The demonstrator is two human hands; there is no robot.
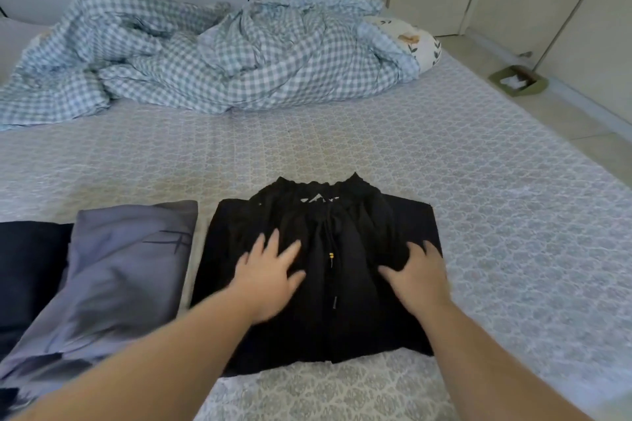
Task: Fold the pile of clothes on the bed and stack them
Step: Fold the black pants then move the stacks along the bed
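Both hands press flat on a folded black garment (321, 270) lying on the bed (496, 215), the left hand (270, 278) and right hand (419, 275) with fingers spread and released, grasping nothing. A folded grey garment (119, 280) sits just beside it. Smoothing outward from the drawstring should flatten creases; lifting from underneath with both hands would likely keep the fold intact for stacking.

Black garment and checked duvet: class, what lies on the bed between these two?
In the head view, only bare patterned mattress cover lies between the black garment and the checked duvet; nothing else rests on that stretch.
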